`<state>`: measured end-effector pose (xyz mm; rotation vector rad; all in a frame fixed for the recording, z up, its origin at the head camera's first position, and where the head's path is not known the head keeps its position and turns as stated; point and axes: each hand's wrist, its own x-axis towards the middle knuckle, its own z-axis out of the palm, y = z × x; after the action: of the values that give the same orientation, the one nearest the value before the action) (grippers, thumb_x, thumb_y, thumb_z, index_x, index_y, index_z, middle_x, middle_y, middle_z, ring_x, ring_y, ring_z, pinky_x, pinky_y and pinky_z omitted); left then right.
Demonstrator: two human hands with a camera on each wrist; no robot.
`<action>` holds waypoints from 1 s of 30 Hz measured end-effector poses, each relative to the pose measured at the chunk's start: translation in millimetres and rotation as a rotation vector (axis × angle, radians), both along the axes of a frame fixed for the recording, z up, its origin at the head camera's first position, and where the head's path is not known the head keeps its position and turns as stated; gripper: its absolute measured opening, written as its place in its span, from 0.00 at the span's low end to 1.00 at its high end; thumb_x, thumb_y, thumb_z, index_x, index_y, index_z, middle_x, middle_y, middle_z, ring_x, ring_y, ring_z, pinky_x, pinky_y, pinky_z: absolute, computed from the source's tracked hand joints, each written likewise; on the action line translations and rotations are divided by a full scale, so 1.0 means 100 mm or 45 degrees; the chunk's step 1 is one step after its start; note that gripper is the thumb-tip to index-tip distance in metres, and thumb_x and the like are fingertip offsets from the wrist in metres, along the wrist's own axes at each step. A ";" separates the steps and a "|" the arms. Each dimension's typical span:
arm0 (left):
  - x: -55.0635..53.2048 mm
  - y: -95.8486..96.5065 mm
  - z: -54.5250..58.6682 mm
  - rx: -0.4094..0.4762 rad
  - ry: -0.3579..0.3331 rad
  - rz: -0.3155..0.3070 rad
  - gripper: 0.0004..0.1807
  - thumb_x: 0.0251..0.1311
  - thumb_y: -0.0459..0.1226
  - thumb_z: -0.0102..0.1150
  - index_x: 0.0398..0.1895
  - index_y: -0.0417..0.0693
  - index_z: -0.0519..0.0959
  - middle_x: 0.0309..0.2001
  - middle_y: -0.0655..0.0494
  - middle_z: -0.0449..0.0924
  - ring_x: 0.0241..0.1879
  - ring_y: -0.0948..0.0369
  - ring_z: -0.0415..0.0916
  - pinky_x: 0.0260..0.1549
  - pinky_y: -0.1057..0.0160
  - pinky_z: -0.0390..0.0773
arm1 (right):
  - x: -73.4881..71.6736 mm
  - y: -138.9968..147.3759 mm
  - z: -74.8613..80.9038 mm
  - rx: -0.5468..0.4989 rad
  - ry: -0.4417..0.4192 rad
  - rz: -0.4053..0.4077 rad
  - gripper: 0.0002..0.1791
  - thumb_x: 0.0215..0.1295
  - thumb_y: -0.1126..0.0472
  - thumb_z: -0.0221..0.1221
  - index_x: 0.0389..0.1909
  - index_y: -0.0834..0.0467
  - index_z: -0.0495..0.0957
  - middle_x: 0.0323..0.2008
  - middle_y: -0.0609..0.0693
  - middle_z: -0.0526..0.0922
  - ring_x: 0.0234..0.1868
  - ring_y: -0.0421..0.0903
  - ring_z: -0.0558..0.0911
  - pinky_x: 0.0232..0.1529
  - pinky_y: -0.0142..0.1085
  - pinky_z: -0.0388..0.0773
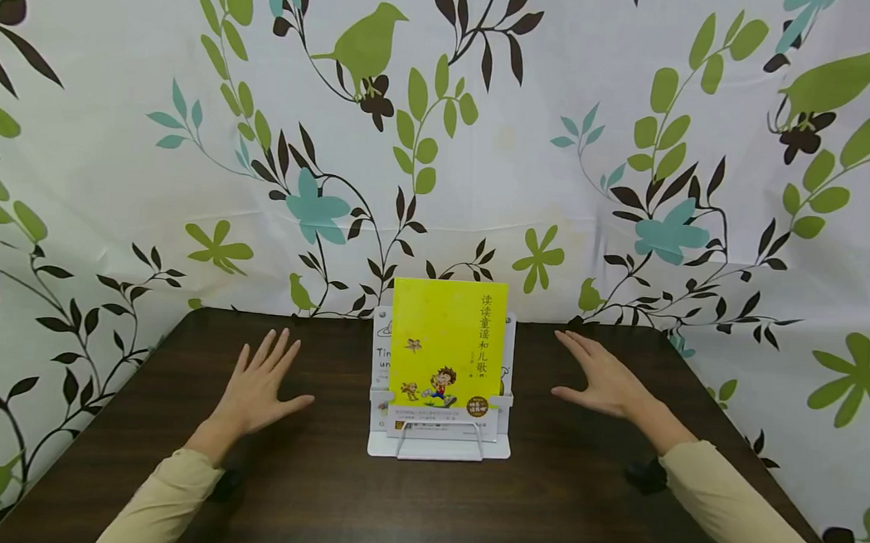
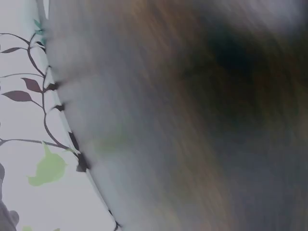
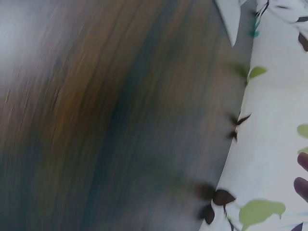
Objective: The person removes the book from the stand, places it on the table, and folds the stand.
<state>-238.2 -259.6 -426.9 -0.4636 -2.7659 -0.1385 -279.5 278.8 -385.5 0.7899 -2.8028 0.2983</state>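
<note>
A yellow book (image 1: 431, 329) with a cartoon child on its cover leans upright on a white book stand (image 1: 439, 448) at the middle of the table. Behind it, a white printed sheet or book (image 1: 381, 368) shows at the left side. To the left of the stand, my left hand (image 1: 251, 393) spreads its fingers and holds nothing. My right hand (image 1: 604, 380) is on the other side, fingers extended and thumb apart, also holding nothing. Both hands are apart from the book. In the right wrist view, fingertips (image 3: 301, 187) show at the right edge.
The dark wooden table (image 1: 427, 520) reaches back to a white curtain (image 1: 501, 168) printed with leaves, birds and flowers. A wire lip (image 1: 441, 424) crosses the front of the stand. The left wrist view shows the tabletop (image 2: 144, 144) blurred.
</note>
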 end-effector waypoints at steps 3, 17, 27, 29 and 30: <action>-0.01 0.07 0.04 0.052 0.017 -0.044 0.50 0.48 0.61 0.55 0.68 0.40 0.53 0.69 0.39 0.46 0.68 0.44 0.40 0.61 0.40 0.43 | 0.02 -0.09 0.01 -0.135 -0.056 -0.001 0.51 0.49 0.37 0.61 0.69 0.55 0.51 0.65 0.61 0.58 0.62 0.62 0.59 0.54 0.61 0.60; 0.08 0.64 0.28 0.520 0.101 -0.288 0.38 0.54 0.41 0.60 0.67 0.44 0.57 0.66 0.41 0.55 0.64 0.46 0.53 0.55 0.43 0.60 | 0.21 -0.56 0.22 -0.726 -0.270 0.074 0.41 0.51 0.59 0.66 0.64 0.62 0.56 0.51 0.64 0.69 0.50 0.59 0.72 0.49 0.52 0.70; 0.09 1.03 0.34 1.115 0.039 -0.342 0.36 0.48 0.29 0.64 0.63 0.42 0.62 0.58 0.41 0.65 0.52 0.47 0.69 0.45 0.48 0.73 | 0.41 -0.88 0.39 -0.895 -0.337 0.086 0.37 0.48 0.68 0.65 0.59 0.70 0.60 0.44 0.69 0.71 0.43 0.64 0.74 0.43 0.56 0.73; 0.13 1.11 0.38 1.205 0.022 -0.334 0.36 0.46 0.26 0.64 0.62 0.39 0.63 0.57 0.38 0.66 0.51 0.45 0.69 0.44 0.48 0.74 | 0.37 -0.90 0.33 -0.904 -0.331 0.089 0.37 0.48 0.67 0.66 0.59 0.69 0.61 0.43 0.68 0.72 0.42 0.63 0.74 0.42 0.56 0.73; 0.16 1.15 0.40 1.243 0.019 -0.329 0.36 0.45 0.24 0.64 0.61 0.37 0.63 0.56 0.37 0.66 0.50 0.44 0.70 0.43 0.48 0.74 | 0.35 -0.91 0.30 -0.900 -0.328 0.085 0.37 0.48 0.67 0.66 0.59 0.68 0.61 0.42 0.66 0.72 0.41 0.61 0.74 0.42 0.55 0.73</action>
<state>-222.6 -145.0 -386.6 -0.5123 -2.2266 -1.4255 -244.9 188.2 -355.9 0.6943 -2.5734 1.3850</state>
